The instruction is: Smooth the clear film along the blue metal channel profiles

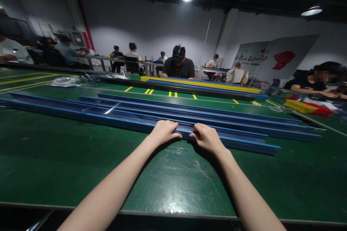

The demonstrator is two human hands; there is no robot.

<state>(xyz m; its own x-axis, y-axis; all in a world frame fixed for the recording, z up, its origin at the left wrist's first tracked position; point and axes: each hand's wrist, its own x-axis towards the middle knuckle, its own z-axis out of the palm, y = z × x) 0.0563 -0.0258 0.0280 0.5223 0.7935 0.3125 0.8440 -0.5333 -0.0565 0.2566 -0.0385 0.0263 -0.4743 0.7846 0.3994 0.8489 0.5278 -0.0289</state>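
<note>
A long blue channel rail (130,122) lies across the green table, its open trough facing up. My left hand (165,131) is closed over its near wall, fingers curled inside and thumb on the outer side. Just to the right, my right hand (206,135) grips the same wall in the same way, a short gap between the two thumbs. Right behind lies another blue rail (284,133), nearly parallel and reaching farther to the right. Clear film or tape appears to cross the rails at the left, with a bright glare on it.
Farther back lie a yellow rail (206,85) and a black rail (173,89). A clear plastic bag (63,81) is at the back left, a yellow tray (300,106) and a red tray (322,108) at the right. A person (179,65) sits across the table; others work around the room.
</note>
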